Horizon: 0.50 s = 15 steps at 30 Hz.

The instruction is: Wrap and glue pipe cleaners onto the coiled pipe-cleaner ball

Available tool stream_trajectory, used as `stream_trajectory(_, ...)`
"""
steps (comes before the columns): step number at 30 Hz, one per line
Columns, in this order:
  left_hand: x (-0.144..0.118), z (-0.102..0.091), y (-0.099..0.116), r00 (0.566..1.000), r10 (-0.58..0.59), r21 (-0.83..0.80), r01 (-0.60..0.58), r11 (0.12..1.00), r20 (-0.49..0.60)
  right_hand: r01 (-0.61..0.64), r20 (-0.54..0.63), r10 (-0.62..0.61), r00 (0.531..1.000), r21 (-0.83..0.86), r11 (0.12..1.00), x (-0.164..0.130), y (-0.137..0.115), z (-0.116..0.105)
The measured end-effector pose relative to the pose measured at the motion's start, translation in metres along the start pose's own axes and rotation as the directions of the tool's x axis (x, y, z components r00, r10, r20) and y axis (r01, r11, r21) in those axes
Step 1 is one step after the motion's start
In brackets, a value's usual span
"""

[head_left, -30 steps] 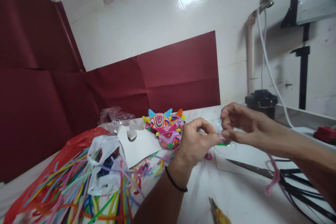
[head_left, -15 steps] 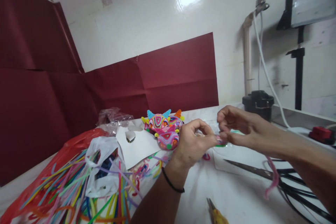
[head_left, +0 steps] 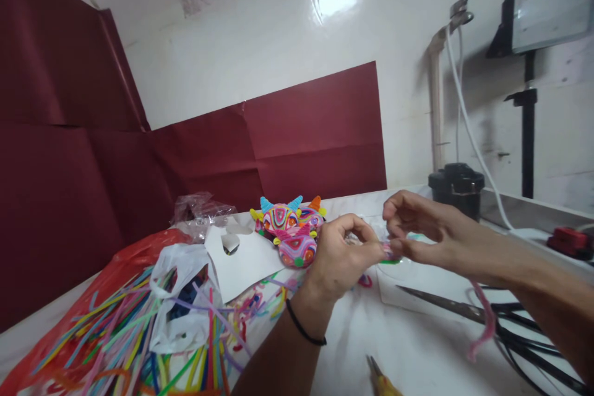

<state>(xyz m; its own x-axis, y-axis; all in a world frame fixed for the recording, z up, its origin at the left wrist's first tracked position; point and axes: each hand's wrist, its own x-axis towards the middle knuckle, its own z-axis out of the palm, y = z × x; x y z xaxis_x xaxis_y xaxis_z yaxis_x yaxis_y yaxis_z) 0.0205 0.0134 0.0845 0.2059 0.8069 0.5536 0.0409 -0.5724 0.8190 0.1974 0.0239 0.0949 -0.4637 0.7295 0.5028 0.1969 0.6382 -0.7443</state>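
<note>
My left hand (head_left: pixel 343 253), with a black band at its wrist, has its thumb and index finger pinched together. Close by on the right, my right hand (head_left: pixel 429 232) also pinches with thumb and fingertips. Between the two sets of fingertips shows a small piece of pink pipe cleaner (head_left: pixel 388 250), mostly hidden by the fingers. Below my right wrist hangs a fuzzy pink pipe cleaner length (head_left: pixel 486 325); whether it joins the held piece is hidden. Behind my left hand sit several colourful horned animal heads (head_left: pixel 297 246) made of coiled pipe cleaner.
Scissors (head_left: pixel 440 302) with black handles lie under my right forearm. Yellow-handled pliers (head_left: pixel 384 382) lie at the front edge. Many loose pipe cleaners (head_left: pixel 125 328), a white plastic bag (head_left: pixel 180 334) and cut white card (head_left: pixel 244 266) cover the left. A black bin-like container (head_left: pixel 457 189) stands behind.
Both hands keep nearly the same pinching pose around the small pink piece. The view has shifted very slightly.
</note>
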Motion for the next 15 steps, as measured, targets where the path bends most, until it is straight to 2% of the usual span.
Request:
stream_trajectory(11,-0.0016,0.0025,0.0013,1.000,-0.021,0.001,0.021,1.000,-0.004,0.014,-0.021,-0.015,1.000,-0.052,0.999,0.0011,-0.0045,0.0032)
stream_trajectory(15,-0.0015,0.0029,0.0020,0.999,-0.038,-0.002,0.038,0.999,-0.013,0.002,0.014,0.000,1.000,-0.088,0.996,0.0013,-0.0011,0.0029)
